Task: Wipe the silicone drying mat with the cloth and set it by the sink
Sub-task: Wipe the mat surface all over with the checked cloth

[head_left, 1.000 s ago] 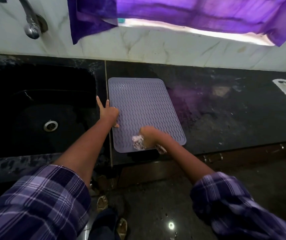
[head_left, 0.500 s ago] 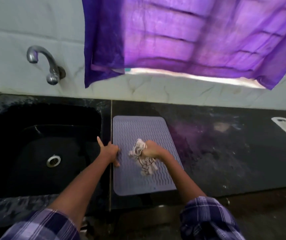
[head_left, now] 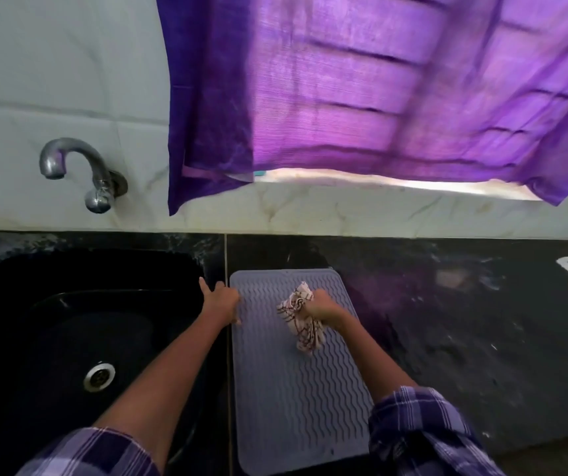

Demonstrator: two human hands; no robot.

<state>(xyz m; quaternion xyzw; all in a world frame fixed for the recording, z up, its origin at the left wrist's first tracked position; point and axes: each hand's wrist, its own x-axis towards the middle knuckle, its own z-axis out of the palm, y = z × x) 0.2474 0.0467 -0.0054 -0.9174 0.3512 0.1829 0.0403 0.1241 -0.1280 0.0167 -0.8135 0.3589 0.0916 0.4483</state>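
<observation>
Head view: right hand (head_left: 324, 309) clutches crumpled cloth (head_left: 305, 324) on ridged mat (head_left: 296, 389); left hand (head_left: 220, 300) flat.

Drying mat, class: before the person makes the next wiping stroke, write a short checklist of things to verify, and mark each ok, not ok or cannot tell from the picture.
1. Cloth in hand: the right hand grips the checked cloth. Ok.
2. Cloth meets the drying mat: it lies on the far half. Ok.
3. Mat steadied: the left hand rests at its left edge, fingers spread onto the counter strip. Ok.
4. Mat flat on the counter: no lifted corner shows. Ok.
5. Near half wiped clean: cannot tell.
6. Mat set by the sink: it lies right beside the basin. Ok.
</observation>
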